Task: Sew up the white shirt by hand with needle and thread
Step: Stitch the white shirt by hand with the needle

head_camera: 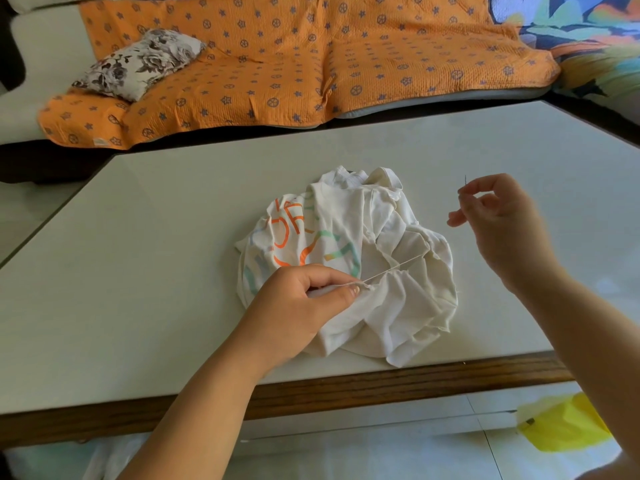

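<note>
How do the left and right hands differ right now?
The left hand rests on the white shirt; the right hand is held off the shirt, to its right. The left hand pinches gathered fabric where the thread emerges; the right hand pinches the needle. Both are pinching.

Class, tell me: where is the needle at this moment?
In the head view, the needle sits on the right, pinched by the right hand, raised just right of the white shirt on the table.
</note>
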The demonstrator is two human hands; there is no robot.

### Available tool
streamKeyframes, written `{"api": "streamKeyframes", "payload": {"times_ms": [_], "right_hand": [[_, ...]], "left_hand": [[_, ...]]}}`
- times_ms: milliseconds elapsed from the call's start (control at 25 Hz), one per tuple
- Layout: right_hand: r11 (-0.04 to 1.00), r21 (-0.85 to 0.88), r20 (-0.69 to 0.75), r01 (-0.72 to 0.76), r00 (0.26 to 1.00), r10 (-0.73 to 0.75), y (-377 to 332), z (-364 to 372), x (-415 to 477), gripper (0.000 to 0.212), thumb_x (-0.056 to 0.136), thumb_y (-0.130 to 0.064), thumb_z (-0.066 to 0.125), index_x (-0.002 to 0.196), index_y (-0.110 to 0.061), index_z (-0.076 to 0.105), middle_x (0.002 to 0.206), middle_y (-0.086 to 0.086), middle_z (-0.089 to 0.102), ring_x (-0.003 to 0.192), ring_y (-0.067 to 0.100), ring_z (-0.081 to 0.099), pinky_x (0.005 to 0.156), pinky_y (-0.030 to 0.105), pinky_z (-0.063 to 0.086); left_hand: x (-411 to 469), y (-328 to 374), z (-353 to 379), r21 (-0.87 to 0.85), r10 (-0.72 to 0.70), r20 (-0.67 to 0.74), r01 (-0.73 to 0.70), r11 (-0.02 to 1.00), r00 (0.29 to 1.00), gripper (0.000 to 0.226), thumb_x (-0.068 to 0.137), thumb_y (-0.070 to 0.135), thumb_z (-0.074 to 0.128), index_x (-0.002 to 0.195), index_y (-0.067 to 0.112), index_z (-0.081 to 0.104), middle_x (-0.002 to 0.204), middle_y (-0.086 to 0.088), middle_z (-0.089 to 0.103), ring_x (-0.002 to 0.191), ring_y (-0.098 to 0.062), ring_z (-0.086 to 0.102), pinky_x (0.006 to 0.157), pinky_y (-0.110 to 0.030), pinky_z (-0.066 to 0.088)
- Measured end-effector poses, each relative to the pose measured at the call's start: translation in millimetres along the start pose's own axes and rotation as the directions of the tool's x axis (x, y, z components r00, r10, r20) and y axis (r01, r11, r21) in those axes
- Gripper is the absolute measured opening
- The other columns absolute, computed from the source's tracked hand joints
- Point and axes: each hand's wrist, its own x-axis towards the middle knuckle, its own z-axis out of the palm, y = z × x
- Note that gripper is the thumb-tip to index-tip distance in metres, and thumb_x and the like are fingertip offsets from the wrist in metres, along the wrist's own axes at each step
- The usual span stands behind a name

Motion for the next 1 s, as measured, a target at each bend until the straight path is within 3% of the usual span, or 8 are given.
{"api": "streamKeyframes", "payload": {"times_ms": [200, 320, 400, 520, 600, 680, 880, 1000], "right_hand": [[0.986, -0.166, 0.066, -0.014, 0.998, 0.025, 8, 3, 3, 0.008, 0.098, -0.022, 0.047, 0.099, -0.024, 0.055, 0.075, -0.008, 0.07, 0.055, 0.013, 0.051, 0.052, 0.026, 0.034], [0.982, -0.189, 0.094, 0.004, 0.996, 0.014, -5, 4, -5, 0.008, 0.099, -0.023, 0.047, 0.097, -0.026, 0.055, 0.077, -0.006, 0.071, 0.06, 0.012, 0.058, 0.053, 0.027, 0.039], [0.992, -0.114, 0.167, 0.056, 0.985, -0.036, -25, 2, -22, 0.009, 0.098, -0.022, 0.05, 0.093, -0.025, 0.056, 0.078, -0.008, 0.073, 0.057, 0.011, 0.064, 0.049, 0.025, 0.043], [0.995, 0.1, 0.417, 0.008, 0.908, -0.049, -54, 1, -58, 0.009, 0.097, -0.019, 0.054, 0.09, -0.022, 0.059, 0.086, -0.008, 0.075, 0.048, 0.016, 0.066, 0.042, 0.026, 0.045], [0.987, 0.153, 0.531, -0.041, 0.846, -0.047, -59, 4, -73, 0.009, 0.097, -0.015, 0.055, 0.089, -0.018, 0.061, 0.087, -0.005, 0.075, 0.056, 0.023, 0.071, 0.047, 0.033, 0.052], [0.989, 0.137, 0.542, -0.052, 0.84, -0.031, -54, 6, -77, 0.011, 0.095, -0.01, 0.057, 0.089, -0.016, 0.064, 0.079, -0.002, 0.075, 0.062, 0.021, 0.073, 0.058, 0.034, 0.058], [0.998, 0.057, 0.534, -0.028, 0.845, -0.007, -49, 4, -74, 0.021, 0.092, -0.009, 0.059, 0.09, -0.026, 0.072, 0.066, -0.004, 0.074, 0.06, 0.01, 0.071, 0.062, 0.015, 0.055], [1.0, 0.023, 0.549, -0.003, 0.836, -0.01, -49, 2, -76, 0.023, 0.092, -0.009, 0.061, 0.089, -0.028, 0.073, 0.065, -0.008, 0.073, 0.059, 0.004, 0.069, 0.06, 0.01, 0.051]], "left_hand": [[0, 0, -2, -0.018, 0.001, 0.009, -0.001, 1.0, 1.0, 0.012, 0.087, 0.022, 0.069, 0.094, 0.026, 0.078, 0.094, 0.012, 0.076, 0.097, 0.0, 0.068, 0.094, -0.024, 0.049], [0, -1, -2, -0.011, 0.0, 0.014, 0.0, 1.0, 1.0, 0.012, 0.087, 0.022, 0.069, 0.095, 0.026, 0.078, 0.095, 0.013, 0.076, 0.098, 0.001, 0.067, 0.093, -0.022, 0.049], [1, -1, -3, 0.031, 0.02, 0.008, -0.021, 0.999, 1.0, 0.012, 0.087, 0.024, 0.069, 0.094, 0.031, 0.077, 0.096, 0.018, 0.075, 0.097, 0.006, 0.065, 0.089, -0.015, 0.047], [1, 0, -2, 0.093, 0.055, 0.007, -0.055, 0.994, 0.998, 0.011, 0.086, 0.03, 0.069, 0.088, 0.039, 0.075, 0.094, 0.022, 0.073, 0.095, 0.009, 0.064, 0.082, -0.008, 0.045], [2, 0, -2, 0.104, 0.067, 0.004, -0.067, 0.992, 0.998, 0.012, 0.085, 0.031, 0.07, 0.083, 0.042, 0.074, 0.091, 0.021, 0.073, 0.09, 0.008, 0.065, 0.078, -0.007, 0.045], [2, 0, -2, 0.119, 0.074, -0.001, -0.074, 0.99, 0.997, 0.014, 0.086, 0.028, 0.07, 0.082, 0.041, 0.075, 0.087, 0.02, 0.073, 0.085, 0.007, 0.065, 0.074, -0.008, 0.045], [2, -1, -10, 0.111, 0.081, -0.035, -0.077, 0.991, 0.996, 0.018, 0.087, 0.024, 0.069, 0.084, 0.04, 0.076, 0.087, 0.017, 0.074, 0.089, 0.001, 0.067, 0.083, -0.019, 0.048], [1, 0, -10, 0.146, 0.116, -0.037, -0.11, 0.983, 0.993, 0.018, 0.088, 0.024, 0.068, 0.083, 0.039, 0.076, 0.086, 0.019, 0.073, 0.088, 0.002, 0.066, 0.081, -0.015, 0.047]]}}
